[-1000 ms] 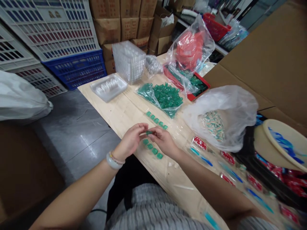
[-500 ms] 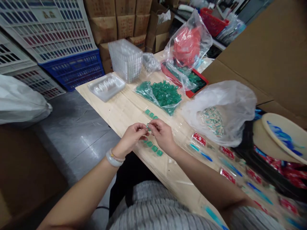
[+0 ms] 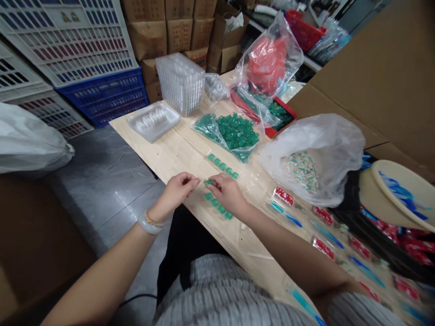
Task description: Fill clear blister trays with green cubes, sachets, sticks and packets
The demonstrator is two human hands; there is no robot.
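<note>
Five translucent green pieces form the far row on the wooden table; four green pieces show in the near row. One held green piece is pinched between the right hand's thumb and fingers; the left hand's thumb and fingertips press together just beside it.

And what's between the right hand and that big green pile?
A row of small green pieces lies between the right hand and the big green pile in the head view.
</note>
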